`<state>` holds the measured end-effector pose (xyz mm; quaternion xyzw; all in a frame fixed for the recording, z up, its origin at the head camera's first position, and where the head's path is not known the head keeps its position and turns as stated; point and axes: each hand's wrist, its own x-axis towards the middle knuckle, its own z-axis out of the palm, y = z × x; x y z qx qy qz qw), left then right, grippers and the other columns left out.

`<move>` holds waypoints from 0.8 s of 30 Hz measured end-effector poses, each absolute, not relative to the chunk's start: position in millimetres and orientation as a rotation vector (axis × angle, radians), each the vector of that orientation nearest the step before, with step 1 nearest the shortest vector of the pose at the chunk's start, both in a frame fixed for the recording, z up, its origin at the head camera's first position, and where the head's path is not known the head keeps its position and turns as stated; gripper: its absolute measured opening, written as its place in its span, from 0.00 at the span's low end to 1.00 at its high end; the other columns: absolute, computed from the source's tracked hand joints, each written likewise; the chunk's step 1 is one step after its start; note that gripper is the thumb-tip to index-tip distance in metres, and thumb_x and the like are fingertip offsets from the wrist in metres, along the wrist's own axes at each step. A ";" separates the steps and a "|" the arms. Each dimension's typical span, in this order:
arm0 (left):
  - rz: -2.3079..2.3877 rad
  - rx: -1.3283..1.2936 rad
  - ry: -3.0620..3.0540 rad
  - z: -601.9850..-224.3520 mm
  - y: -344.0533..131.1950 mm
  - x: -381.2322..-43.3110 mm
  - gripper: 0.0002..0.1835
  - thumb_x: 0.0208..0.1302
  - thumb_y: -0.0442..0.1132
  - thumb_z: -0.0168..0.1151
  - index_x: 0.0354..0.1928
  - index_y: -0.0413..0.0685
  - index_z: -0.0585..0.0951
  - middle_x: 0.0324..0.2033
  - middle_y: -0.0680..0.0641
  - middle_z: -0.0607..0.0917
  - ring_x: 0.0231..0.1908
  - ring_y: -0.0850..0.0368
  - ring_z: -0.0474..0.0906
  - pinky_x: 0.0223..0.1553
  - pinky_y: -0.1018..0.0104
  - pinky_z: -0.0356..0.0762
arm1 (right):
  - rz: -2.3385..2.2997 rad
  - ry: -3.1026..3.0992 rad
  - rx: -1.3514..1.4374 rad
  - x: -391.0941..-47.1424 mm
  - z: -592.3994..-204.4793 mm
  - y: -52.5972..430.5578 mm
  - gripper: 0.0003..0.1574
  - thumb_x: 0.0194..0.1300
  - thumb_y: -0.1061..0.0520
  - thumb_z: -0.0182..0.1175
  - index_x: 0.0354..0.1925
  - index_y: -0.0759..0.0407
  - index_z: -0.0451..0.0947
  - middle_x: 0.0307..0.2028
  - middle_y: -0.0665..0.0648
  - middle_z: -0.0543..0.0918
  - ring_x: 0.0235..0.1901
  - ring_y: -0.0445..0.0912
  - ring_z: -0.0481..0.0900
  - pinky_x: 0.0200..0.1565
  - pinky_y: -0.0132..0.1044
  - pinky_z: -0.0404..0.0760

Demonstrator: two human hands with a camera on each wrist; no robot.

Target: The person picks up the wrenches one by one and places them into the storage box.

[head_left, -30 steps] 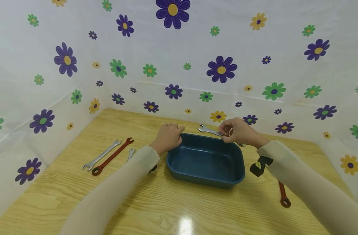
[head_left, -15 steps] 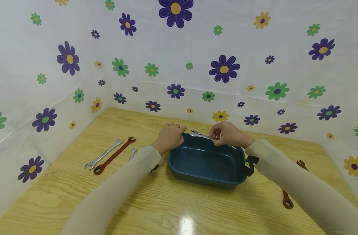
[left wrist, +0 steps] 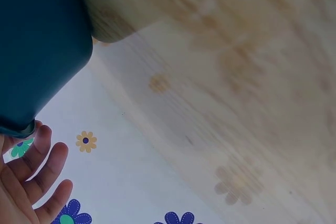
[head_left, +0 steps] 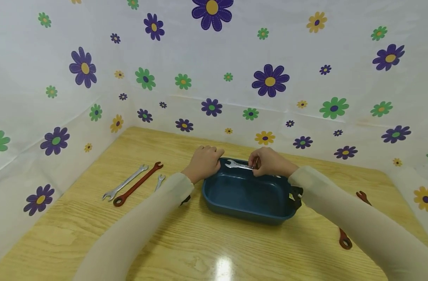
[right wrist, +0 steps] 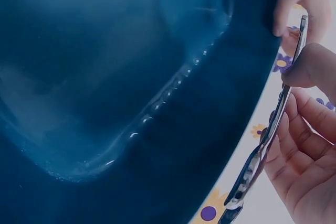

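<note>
My right hand (head_left: 270, 162) pinches a silver open-end wrench (head_left: 236, 164) near its middle. The wrench lies roughly level over the far rim of a dark blue rectangular tub (head_left: 249, 218). In the right wrist view, thumb and fingers close on the shank of the wrench (right wrist: 257, 156), beside the tub's wall (right wrist: 231, 103). My left hand (head_left: 203, 162) grips the tub's far left corner, thumb inside the rim. The left wrist view shows the fingers of that hand (left wrist: 37, 177) outside the tub (left wrist: 42, 40). Nothing shows inside the tub.
Left of the tub lie a long silver wrench (head_left: 126, 182), a red wrench (head_left: 138, 184) and a smaller silver wrench (head_left: 159, 182), partly behind my left sleeve. Another red wrench (head_left: 345, 240) is half hidden under my right forearm. Flowered cloth (head_left: 186, 58) walls the table (head_left: 214, 249) at back and sides.
My right hand has moved left and slightly down with the wrench, from behind the tub to over its far rim. The left hand stays on the corner.
</note>
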<state>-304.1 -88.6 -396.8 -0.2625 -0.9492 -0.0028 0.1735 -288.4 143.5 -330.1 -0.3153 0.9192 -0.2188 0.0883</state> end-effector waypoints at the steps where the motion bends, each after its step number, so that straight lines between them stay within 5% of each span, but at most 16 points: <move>1: -0.005 -0.742 -2.699 -396.4 -88.6 -304.2 0.11 0.61 0.41 0.55 0.45 0.50 0.77 0.35 0.46 0.84 0.37 0.51 0.81 0.44 0.55 0.76 | -0.644 2.733 -0.939 -289.0 -331.1 143.1 0.06 0.46 0.66 0.65 0.27 0.60 0.79 0.22 0.53 0.78 0.23 0.41 0.71 0.29 0.31 0.73; 24: 0.051 -0.736 -2.632 -396.4 -89.7 -302.1 0.12 0.60 0.41 0.54 0.45 0.51 0.79 0.34 0.47 0.84 0.37 0.50 0.80 0.45 0.55 0.76 | -0.511 2.677 -0.927 -293.4 -349.3 126.9 0.07 0.46 0.66 0.67 0.27 0.61 0.80 0.23 0.54 0.79 0.23 0.41 0.72 0.28 0.30 0.72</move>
